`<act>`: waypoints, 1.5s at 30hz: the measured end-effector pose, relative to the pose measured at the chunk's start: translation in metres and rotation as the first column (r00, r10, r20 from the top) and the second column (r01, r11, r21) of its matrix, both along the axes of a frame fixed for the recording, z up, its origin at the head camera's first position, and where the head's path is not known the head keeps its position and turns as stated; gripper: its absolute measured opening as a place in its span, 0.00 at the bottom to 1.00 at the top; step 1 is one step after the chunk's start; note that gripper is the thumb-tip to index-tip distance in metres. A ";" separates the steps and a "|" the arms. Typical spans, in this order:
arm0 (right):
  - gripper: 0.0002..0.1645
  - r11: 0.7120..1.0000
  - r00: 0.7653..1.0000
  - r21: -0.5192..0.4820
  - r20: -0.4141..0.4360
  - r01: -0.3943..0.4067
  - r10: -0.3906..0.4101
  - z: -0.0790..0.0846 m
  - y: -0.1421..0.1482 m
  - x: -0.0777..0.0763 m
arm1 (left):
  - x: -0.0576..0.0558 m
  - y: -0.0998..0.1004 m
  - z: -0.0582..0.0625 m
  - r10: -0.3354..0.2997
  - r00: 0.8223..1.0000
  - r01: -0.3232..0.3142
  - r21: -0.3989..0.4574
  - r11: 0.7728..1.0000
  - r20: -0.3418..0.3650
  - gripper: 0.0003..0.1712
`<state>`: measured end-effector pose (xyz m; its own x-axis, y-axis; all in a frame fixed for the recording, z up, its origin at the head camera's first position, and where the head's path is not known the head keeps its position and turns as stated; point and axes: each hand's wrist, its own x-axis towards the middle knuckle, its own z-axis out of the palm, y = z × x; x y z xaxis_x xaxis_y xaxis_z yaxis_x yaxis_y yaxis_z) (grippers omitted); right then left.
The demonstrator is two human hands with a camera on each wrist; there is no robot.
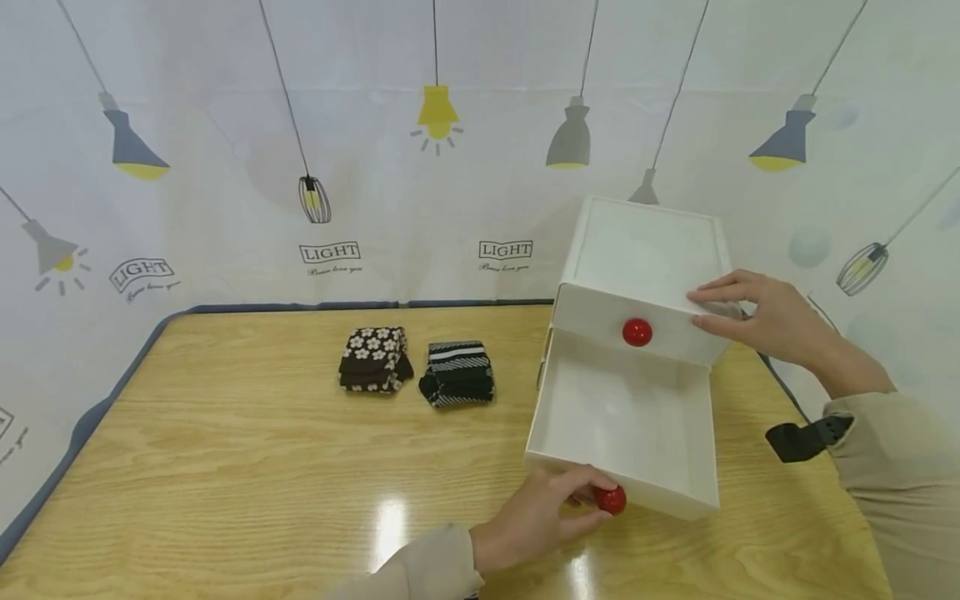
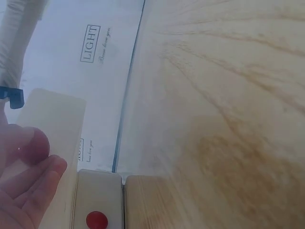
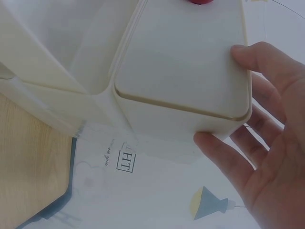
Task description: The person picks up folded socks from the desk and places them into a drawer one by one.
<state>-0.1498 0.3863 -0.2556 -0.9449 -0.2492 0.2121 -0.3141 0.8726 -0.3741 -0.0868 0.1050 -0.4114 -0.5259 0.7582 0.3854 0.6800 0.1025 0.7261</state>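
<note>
A white two-drawer box [image 1: 647, 250] stands at the right, its lower drawer [image 1: 615, 425] pulled out and its bare bottom showing. My left hand [image 1: 536, 512] pinches the round red knob [image 1: 612, 500] on that drawer's front; the left wrist view shows thumb and fingers around this knob [image 2: 37, 147]. Above it the upper drawer is closed, with its own red knob [image 1: 637, 332]. At the box's top right edge my right hand [image 1: 783, 315] grips the corner. In the right wrist view, thumb and fingers of this hand [image 3: 279, 129] lie on different faces of it.
Left of the box, on the wooden table [image 1: 262, 467], lie a folded flower-patterned pair of socks [image 1: 375, 358] and a folded black striped pair [image 1: 457, 373]. A white wall cloth [image 1: 420, 208] printed with lamps hangs behind the table.
</note>
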 end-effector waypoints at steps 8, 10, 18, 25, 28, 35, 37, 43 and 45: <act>0.22 1.000 0.999 0.012 0.027 0.021 -0.021 -0.001 0.002 0.002 | -0.001 -0.006 -0.002 -0.001 0.999 -0.001 -0.049 0.999 -0.042 0.19; 0.22 1.000 0.999 0.010 0.028 0.024 -0.025 -0.002 0.002 0.002 | -0.003 -0.011 -0.001 -0.008 0.996 0.002 -0.076 0.997 -0.084 0.21; 0.22 1.000 0.999 -0.008 0.032 0.017 -0.016 -0.002 0.000 0.002 | -0.016 -0.059 0.000 0.044 0.964 -0.067 -0.076 0.995 -0.263 0.20; 0.20 1.000 1.000 0.005 -0.005 0.009 -0.009 -0.002 -0.001 0.001 | -0.062 -0.122 -0.004 0.173 0.959 -0.199 -0.100 0.975 -0.225 0.17; 0.21 1.000 1.000 0.002 0.005 0.018 -0.018 -0.002 0.000 0.001 | -0.095 -0.149 -0.002 0.202 0.953 -0.236 -0.134 0.963 -0.226 0.17; 0.21 0.999 0.999 0.001 0.027 0.039 -0.039 -0.001 0.000 0.002 | -0.157 -0.193 0.005 0.339 0.936 -0.353 -0.260 0.899 -0.098 0.22; 0.21 0.999 0.999 0.001 0.028 0.041 -0.041 -0.001 0.000 0.002 | -0.169 -0.200 0.005 0.379 0.922 -0.387 -0.290 0.875 -0.084 0.24; 0.21 0.999 0.998 -0.004 0.040 0.040 -0.039 0.000 0.000 0.001 | -0.194 -0.214 -0.003 0.511 0.858 -0.501 -0.300 0.812 -0.050 0.27; 0.21 0.999 0.998 -0.006 0.042 0.036 -0.036 0.000 -0.001 0.001 | -0.199 -0.218 -0.007 0.548 0.837 -0.529 -0.288 0.798 -0.018 0.27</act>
